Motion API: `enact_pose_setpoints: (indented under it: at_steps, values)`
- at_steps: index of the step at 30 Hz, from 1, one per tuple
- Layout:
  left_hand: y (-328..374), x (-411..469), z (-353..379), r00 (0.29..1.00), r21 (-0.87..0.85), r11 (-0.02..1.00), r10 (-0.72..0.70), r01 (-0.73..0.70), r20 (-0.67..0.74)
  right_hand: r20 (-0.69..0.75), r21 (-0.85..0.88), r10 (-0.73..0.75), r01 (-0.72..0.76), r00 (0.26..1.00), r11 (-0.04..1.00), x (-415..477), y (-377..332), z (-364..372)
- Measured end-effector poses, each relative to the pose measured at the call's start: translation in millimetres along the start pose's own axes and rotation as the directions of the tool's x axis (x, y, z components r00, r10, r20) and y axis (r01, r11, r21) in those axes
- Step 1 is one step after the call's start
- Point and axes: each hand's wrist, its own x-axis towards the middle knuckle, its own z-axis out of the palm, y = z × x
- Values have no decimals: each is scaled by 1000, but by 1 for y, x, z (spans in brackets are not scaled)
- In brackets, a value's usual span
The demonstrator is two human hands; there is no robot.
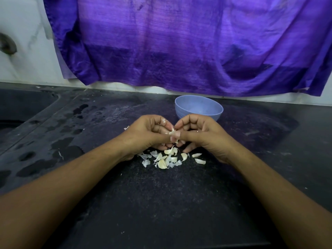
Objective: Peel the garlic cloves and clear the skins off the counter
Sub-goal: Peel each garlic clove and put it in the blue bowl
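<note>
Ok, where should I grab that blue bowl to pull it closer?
Pinch the blue bowl by its right rim from above, thumb inside, fingers outside. It stands upright and open, that side is unobstructed, and the right hand, once it drops the garlic clove, is nearest.

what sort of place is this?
Probably a home kitchen: a dark stone counter with a sink basin at its left, a blue bowl, and loose garlic cloves and skins.

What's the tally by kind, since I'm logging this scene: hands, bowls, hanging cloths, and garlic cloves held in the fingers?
Hands: 2 (left hand, right hand)
Blue bowl: 1
Purple cloth: 1
Garlic clove pinched between both hands: 1
Total: 5
</note>
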Motion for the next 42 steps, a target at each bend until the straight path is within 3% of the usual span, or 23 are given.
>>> enact_pose_setpoints:
  at_steps: [6, 11, 15, 22, 42]
  values:
    - [1, -1, 3, 999, 33, 999, 14, -13, -38, -30, -34, -46, 45, 998, 998, 3, 3, -1]
    - [5, -2, 3, 999, -52, 999, 4, -6, -42, -54, 10, -83, 83, 995, 996, 4, 2, -5]
    - [5, -2, 2, 999, -101, 995, -14, 9, -48, -33, 14, -71, 71, 997, 997, 4, 2, -10]
    - [3, -2, 4, 999, -29, 999, -21, 20, -37, -44, -62, -76, 73, 996, 995, 3, 4, -2]
    - [5, 0, 7, 994, -97, 994, -60, 51, -89, -121, -3, -22, 22, 992, 1000, 2, -2, -3]
